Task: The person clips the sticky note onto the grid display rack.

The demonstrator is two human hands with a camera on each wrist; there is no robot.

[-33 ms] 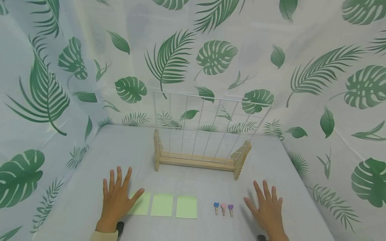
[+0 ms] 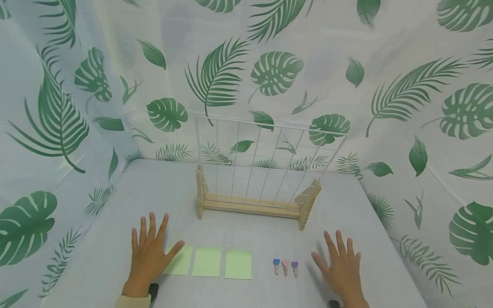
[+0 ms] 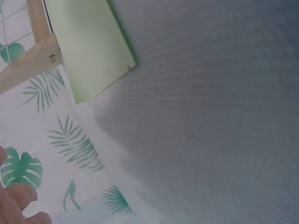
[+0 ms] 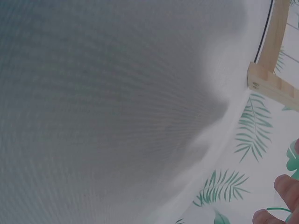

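With fingers spread and nothing in it, my left hand (image 2: 149, 259) is at the left of the head view, its thumb over part of a light green paper square (image 2: 182, 263). Two more green squares, a middle one (image 2: 206, 262) and a right one (image 2: 238, 264), lie in a row beside it. Further right are three small wooden clothespins topped with hearts: blue (image 2: 276, 265), pink (image 2: 285, 267) and purple (image 2: 295, 268). My right hand (image 2: 341, 270), also spread and holding nothing, is just right of the purple one. In both wrist views only some fingertips show at the lower corners.
Behind the paper squares and clothespins stands a white wire grid (image 2: 265, 164) in a wooden base (image 2: 250, 207). The table (image 2: 161, 188) has a pale cover. A leaf-printed cloth (image 2: 231, 30) surrounds it at the back and sides. Dark bands (image 2: 153, 291) sit at the wrists.
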